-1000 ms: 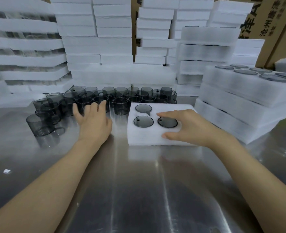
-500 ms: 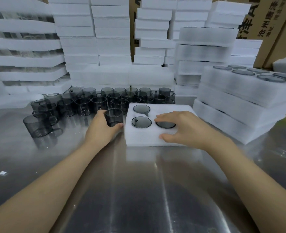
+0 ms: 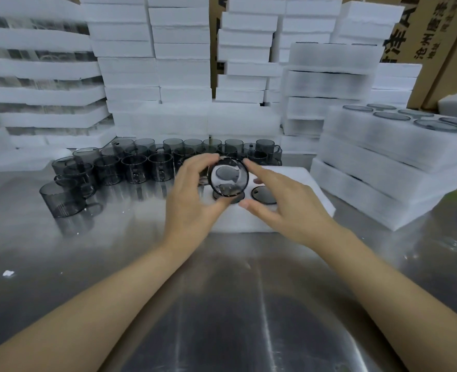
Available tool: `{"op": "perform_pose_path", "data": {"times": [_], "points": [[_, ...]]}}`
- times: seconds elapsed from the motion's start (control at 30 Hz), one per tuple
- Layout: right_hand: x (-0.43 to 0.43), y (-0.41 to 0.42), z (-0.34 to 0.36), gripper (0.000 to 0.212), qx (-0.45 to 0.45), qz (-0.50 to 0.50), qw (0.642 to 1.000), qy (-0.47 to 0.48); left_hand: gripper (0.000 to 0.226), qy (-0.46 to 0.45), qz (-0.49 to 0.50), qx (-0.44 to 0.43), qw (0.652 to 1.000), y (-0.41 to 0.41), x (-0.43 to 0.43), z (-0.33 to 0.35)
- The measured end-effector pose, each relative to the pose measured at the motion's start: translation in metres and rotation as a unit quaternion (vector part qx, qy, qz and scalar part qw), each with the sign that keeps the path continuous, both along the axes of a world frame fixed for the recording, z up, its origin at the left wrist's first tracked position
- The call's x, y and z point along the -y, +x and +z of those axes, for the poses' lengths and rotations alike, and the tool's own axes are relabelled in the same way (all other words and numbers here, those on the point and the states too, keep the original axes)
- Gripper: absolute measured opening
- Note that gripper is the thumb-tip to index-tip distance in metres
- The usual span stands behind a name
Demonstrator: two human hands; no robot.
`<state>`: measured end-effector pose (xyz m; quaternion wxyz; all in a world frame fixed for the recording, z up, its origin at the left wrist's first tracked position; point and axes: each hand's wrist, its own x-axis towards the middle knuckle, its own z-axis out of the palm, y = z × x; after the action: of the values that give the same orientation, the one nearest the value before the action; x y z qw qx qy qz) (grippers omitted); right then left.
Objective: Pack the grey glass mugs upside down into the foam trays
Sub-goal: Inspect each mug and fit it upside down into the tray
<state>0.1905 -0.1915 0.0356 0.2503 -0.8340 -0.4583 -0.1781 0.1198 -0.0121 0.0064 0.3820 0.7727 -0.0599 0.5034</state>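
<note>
Left hand [image 3: 192,200] grips a mug [image 3: 228,177] tipped sideways over the tray [image 3: 235,222] — halfway to mouth-down, I'd guess — while the right hand [image 3: 283,208], fingers straight, touches its rim to guide it.

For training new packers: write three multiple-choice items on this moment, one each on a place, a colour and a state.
1. Where is the mug that the left hand grips?
A. Over the foam tray
B. Inside a cardboard box
C. On the floor
2. What colour is the foam tray?
A. Blue
B. White
C. Black
3. How do the loose mugs stand?
A. Upside down
B. On their sides
C. Upright
Answers: 1 A, it hangs tilted above the tray; 2 B, its bare top is white; 3 C, their open mouths face up.
</note>
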Motion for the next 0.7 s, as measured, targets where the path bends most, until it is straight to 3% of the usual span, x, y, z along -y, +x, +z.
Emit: {"op": "perform_pose_path", "data": {"times": [0.13, 0.37, 0.53, 0.7], "points": [[-0.003, -0.009, 0.002, 0.079, 0.049, 0.036, 0.997, 0.055, 0.067, 0.038, -0.037, 0.000, 0.999, -0.002, 0.006, -0.001], [-0.003, -0.012, 0.003, 0.064, 0.074, 0.045, 0.993, 0.076, 0.069, 0.031, -0.087, -0.016, 0.996, -0.002, 0.006, -0.001], [-0.004, -0.011, 0.002, 0.063, 0.065, 0.035, 0.993, 0.091, 0.078, -0.032, -0.102, -0.101, 0.989, -0.006, 0.010, 0.003], [-0.006, -0.010, 0.002, 0.057, 0.066, 0.048, 0.988, 0.130, 0.058, -0.067, -0.177, -0.116, 0.975, -0.012, 0.014, 0.004]]}}
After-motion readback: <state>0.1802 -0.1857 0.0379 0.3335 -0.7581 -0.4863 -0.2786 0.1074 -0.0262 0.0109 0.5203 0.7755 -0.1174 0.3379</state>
